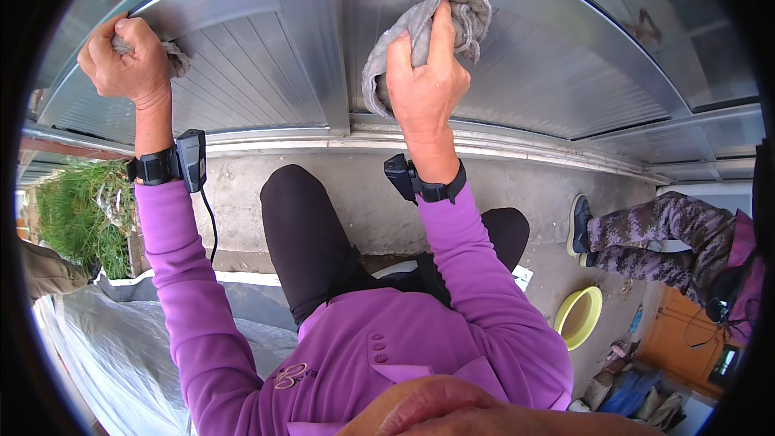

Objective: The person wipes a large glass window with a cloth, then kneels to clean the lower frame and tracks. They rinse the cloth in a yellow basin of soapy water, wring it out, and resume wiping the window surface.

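Observation:
My right hand (pixel 428 72) presses a folded grey cloth (pixel 402 42) against a ribbed metal panel (pixel 545 72) of the door or window frame. Its fingers lie over the cloth, which bulges out past them. Farther left, my left hand (pixel 127 60) is closed around another piece of grey cloth (pixel 177 60), with one end sticking out on the right. That hand is up at the ledge of the left metal panel (pixel 242 66). A vertical metal post (pixel 309 30) stands between the two panels. Both wrists wear black strapped devices.
A yellow basin (pixel 578 318) with brownish water stands on the concrete floor (pixel 539 218) at right. Nearby are a person in camouflage trousers (pixel 660 227) and an orange cabinet (pixel 684 333). At left are green plants (pixel 85 212), plastic sheeting (pixel 121 339) and another person's trouser leg (pixel 51 272).

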A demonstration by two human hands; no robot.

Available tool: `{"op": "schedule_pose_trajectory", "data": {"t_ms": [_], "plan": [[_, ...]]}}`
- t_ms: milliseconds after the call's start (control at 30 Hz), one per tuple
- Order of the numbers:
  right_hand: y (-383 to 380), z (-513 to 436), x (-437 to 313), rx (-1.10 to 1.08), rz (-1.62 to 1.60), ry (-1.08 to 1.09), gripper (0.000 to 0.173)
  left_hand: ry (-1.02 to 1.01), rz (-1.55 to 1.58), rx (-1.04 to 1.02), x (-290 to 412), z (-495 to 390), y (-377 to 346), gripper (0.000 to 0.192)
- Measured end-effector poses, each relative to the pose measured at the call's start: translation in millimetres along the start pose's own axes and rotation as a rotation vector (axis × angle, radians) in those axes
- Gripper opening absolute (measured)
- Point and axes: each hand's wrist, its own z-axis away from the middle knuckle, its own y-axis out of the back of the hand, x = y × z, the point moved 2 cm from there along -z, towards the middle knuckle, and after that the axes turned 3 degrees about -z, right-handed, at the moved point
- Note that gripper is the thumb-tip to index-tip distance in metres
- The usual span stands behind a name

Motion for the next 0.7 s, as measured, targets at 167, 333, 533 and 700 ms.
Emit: {"op": "schedule_pose_trajectory", "data": {"t_ms": [167,333,533,700], "plan": [[-15,-1,-27,-0.204,-0.052,0.175,0.05,-0.065,0.006,0.02,-4,-1,-1,0.009],[-18,-3,-25,-0.329,0.078,0.17,0.054,-0.122,-0.052,0.0,-16,-1,-3,0.01],[-27,45,22,-0.39,0.086,0.184,0.057,-0.095,-0.092,0.011,-27,1,-8,0.011],[-24,141,99,-0.689,0.245,0.23,0.059,-0.042,-0.118,-0.016,-26,4,-8,0.01]]}}
